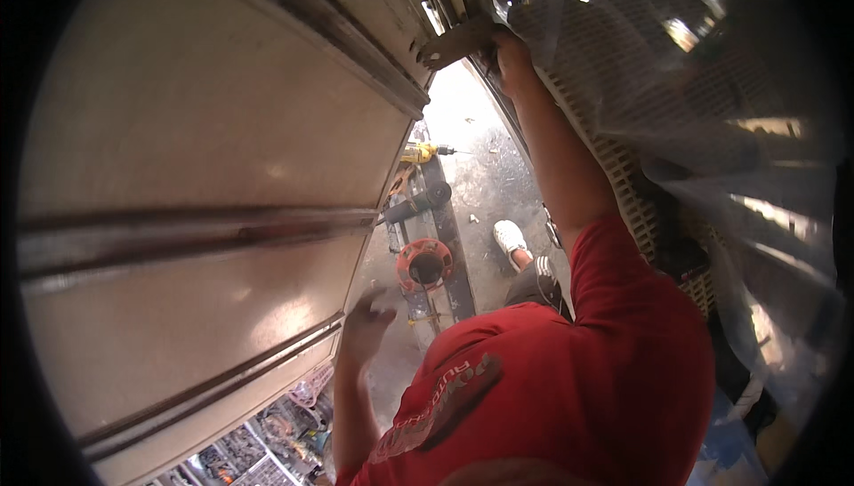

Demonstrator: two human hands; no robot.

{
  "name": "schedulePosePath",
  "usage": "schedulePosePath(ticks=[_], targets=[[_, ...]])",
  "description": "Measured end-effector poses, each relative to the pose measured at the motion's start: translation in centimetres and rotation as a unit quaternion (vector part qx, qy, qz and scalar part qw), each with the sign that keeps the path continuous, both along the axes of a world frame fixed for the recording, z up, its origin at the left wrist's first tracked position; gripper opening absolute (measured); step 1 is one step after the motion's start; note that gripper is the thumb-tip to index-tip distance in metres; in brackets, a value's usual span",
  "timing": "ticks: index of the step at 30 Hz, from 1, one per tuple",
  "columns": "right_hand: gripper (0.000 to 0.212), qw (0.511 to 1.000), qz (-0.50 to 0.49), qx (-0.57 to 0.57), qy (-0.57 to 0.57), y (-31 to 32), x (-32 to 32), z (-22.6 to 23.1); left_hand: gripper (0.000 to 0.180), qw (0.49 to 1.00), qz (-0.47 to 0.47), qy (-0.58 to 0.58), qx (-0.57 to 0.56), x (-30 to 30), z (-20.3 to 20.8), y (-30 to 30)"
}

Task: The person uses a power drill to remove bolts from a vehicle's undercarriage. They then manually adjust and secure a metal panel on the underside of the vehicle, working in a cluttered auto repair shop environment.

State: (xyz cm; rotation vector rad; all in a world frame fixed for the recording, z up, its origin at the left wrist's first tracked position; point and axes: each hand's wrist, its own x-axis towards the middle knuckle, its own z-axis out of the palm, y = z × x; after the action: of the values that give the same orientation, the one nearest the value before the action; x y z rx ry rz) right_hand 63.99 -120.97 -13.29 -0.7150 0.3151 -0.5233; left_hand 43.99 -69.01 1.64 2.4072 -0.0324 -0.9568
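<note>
High in the picture, my right hand (509, 57) is wrapped round a flat, dark metal bracket (455, 45) with a hole at its left end. That end reaches the upper edge of a large beige ribbed panel (178, 130), though whether it touches cannot be made out. My right arm is stretched far up. Lower down, my left hand (366, 321) hangs beside the panel's lower right edge. It is a little blurred, its fingers look apart, and nothing shows in them.
A plank (454, 264) on the floor (489, 175) bears a yellow drill (418, 152), a dark green angle grinder (416, 205) and a round orange reel-like thing (424, 265). Clear plastic sheeting (694, 130) covers a grid at right. Assorted parts (267, 441) lie at lower left.
</note>
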Motion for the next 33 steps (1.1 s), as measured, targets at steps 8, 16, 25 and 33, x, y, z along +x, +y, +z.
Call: schedulePosePath(ticks=[8,16,25,33], targets=[[0.023,0.995,0.086,0.004,0.044,1.6,2.0,1.4,0.078,0.989,0.024,-0.046,-0.136,17.0,-7.0,-21.1],[0.024,0.991,0.12,0.032,0.045,2.2,2.9,0.8,0.068,0.979,0.1,-0.058,-0.171,17.4,-7.9,-27.2],[0.029,0.983,0.093,-0.08,0.136,6.5,2.3,3.1,0.047,0.978,-0.01,-0.107,-0.18,19.7,-9.0,-25.2],[0.033,0.978,0.071,-0.118,0.159,7.8,2.1,6.2,0.055,0.974,-0.025,-0.11,-0.199,19.7,-9.2,-24.6]])
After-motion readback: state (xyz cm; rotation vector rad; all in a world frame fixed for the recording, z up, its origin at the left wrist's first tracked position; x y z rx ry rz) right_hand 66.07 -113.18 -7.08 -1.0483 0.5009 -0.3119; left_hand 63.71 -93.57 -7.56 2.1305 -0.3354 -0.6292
